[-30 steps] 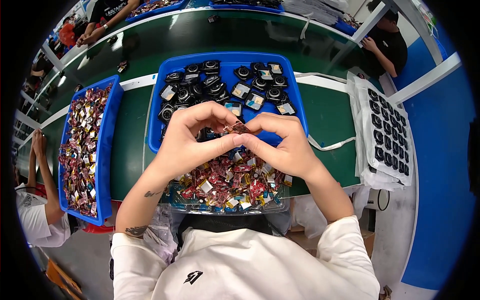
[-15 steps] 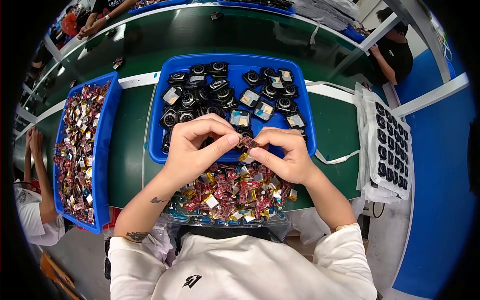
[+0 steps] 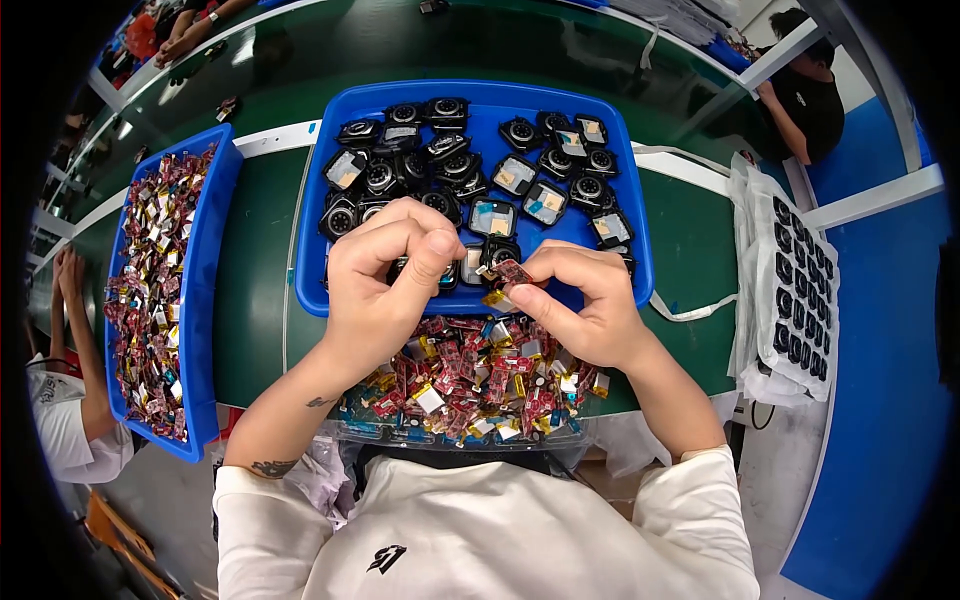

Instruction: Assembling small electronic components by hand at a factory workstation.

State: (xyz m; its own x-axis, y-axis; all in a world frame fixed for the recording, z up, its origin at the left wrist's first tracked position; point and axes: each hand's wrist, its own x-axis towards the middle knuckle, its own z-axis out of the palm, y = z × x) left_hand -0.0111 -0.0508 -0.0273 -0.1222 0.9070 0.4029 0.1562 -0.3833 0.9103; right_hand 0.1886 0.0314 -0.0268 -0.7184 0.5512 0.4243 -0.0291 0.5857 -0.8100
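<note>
Between the thumb and forefinger of my right hand (image 3: 592, 305) is a small red circuit board (image 3: 513, 271), with a yellow-and-silver battery piece (image 3: 499, 301) hanging at its lower edge. My left hand (image 3: 385, 285) is raised a little to the left of the board, apart from it, thumb and forefinger pressed together; whether anything is pinched there is hidden. Both hands are over the near edge of a blue tray (image 3: 480, 92) of black smartwatch bodies (image 3: 492, 217). Below them lies a heap of red circuit boards (image 3: 455, 360) with batteries in a clear plastic tray (image 3: 560, 440).
To the left stands a long blue bin (image 3: 205, 300) full of similar boards. On the right, a white tray (image 3: 750, 300) carries rows of black watch parts. A green table (image 3: 255, 270) lies underneath. Other people sit at the far left and far right; a metal frame (image 3: 870, 200) crosses the right.
My left hand has drawn back from the board, leaving it in my right hand alone. The view has shifted slightly, so the tray appears higher and farther right.
</note>
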